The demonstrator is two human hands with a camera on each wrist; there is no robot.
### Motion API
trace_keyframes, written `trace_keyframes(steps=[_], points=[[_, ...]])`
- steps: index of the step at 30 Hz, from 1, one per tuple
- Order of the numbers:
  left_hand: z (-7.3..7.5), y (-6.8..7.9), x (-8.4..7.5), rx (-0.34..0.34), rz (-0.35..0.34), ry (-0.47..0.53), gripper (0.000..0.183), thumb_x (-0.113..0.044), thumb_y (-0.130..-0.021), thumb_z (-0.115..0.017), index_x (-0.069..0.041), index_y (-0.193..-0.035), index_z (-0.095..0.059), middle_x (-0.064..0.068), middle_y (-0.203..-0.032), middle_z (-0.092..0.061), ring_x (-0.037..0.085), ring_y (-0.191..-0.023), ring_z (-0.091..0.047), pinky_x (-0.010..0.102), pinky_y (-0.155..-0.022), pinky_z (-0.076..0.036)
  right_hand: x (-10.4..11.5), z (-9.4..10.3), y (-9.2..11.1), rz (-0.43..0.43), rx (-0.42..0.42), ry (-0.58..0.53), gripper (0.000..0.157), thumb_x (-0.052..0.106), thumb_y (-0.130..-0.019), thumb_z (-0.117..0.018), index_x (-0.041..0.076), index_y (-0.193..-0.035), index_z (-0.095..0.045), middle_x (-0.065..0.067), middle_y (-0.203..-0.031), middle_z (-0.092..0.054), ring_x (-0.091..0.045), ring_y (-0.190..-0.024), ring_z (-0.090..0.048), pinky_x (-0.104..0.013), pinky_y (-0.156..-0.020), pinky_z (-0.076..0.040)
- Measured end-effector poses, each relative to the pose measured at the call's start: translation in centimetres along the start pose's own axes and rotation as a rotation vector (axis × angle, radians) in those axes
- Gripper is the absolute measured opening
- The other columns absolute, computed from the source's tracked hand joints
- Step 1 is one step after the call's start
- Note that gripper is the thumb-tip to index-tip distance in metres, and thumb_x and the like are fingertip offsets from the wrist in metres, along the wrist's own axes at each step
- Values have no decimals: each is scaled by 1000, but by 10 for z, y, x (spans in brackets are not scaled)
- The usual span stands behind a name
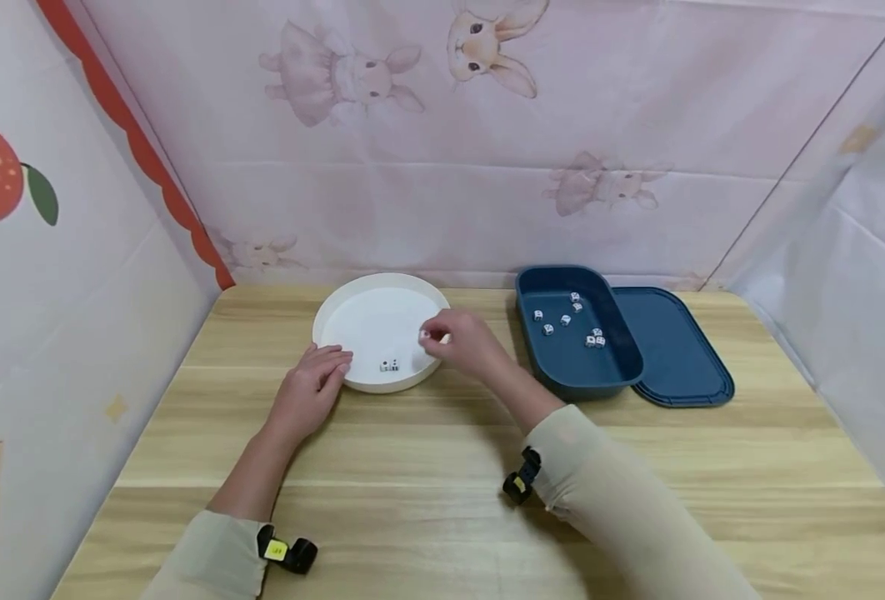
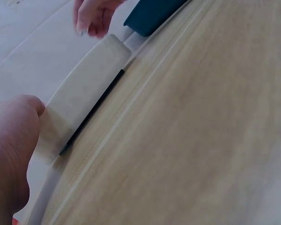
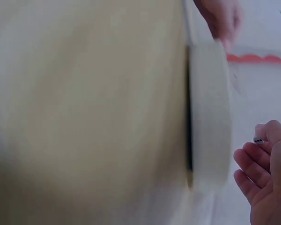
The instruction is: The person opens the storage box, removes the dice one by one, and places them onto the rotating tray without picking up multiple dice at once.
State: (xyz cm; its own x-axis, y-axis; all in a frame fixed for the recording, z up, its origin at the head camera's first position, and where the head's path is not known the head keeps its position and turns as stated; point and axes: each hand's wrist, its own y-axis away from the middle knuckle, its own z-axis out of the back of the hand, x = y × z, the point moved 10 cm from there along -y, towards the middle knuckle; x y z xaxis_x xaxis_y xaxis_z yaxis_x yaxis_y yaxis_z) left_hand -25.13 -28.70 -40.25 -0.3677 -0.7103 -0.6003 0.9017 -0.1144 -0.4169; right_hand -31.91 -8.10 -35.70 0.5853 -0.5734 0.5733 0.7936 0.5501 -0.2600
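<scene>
A white round tray (image 1: 367, 312) stands on the table at the back, left of centre. Two dice (image 1: 389, 365) sit side by side inside it, near the front rim. My right hand (image 1: 463, 340) is over the tray's right side and pinches one white die (image 3: 258, 140) between thumb and forefinger; the other fingers are loosely bent in the right wrist view. With fingers fairly straight, my left hand (image 1: 311, 387) rests on the tray's front left rim. In the left wrist view the left thumb lies along the tray wall (image 2: 84, 86).
A dark blue box (image 1: 562, 367) to the right of the tray holds several scattered white dice (image 1: 566, 320). Its matching blue lid (image 1: 675, 350) lies flat beside it, partly under the box's right edge. Printed cloth walls (image 1: 450, 192) enclose the table (image 1: 427, 492) at the back and sides.
</scene>
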Motion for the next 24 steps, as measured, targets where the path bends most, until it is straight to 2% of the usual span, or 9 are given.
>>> trace_keyframes(steps=[4,8,14,17,24], points=[[0,1,2,-4,4,3,27,-18,-100,-58,-2,-117,-71,13,-122,-69,31,-126,-57,49,-123,-23,9,-28,-5,-2,81,34,14,19,-90,-68,10,-98,-75,1,-86,-66,-12,-81,-59,-20,-71,-52],[0,0,2,-3,3,-5,27,-18,-100,-58,-2,-117,-71,13,-122,-69,31,-126,-57,49,-123,-24,8,-43,-8,-52,132,85,13,21,-89,-69,12,-96,-76,2,-83,-64,-11,-77,-56,-18,-66,-48],[3,-4,-5,-12,-43,-2,25,-15,-99,-58,-1,-116,-71,13,-120,-70,31,-125,-57,49,-123,-24,8,-49,-10,-138,199,131,14,21,-88,-70,11,-94,-77,2,-86,-69,-11,-77,-57,-22,-70,-51],[3,-3,-5,-9,-39,3,26,-15,-99,-58,-2,-117,-71,12,-121,-70,30,-126,-57,49,-123,-24,9,-52,-11,-165,230,138,11,19,-86,-71,11,-90,-77,3,-86,-71,-11,-78,-59,-23,-72,-51],[1,1,-2,7,-10,0,26,-16,-100,-58,-2,-118,-71,11,-122,-69,29,-126,-57,51,-122,-24,5,-58,-11,-241,272,147,7,18,-84,-73,14,-80,-76,7,-76,-69,-10,-73,-57,-22,-65,-48]])
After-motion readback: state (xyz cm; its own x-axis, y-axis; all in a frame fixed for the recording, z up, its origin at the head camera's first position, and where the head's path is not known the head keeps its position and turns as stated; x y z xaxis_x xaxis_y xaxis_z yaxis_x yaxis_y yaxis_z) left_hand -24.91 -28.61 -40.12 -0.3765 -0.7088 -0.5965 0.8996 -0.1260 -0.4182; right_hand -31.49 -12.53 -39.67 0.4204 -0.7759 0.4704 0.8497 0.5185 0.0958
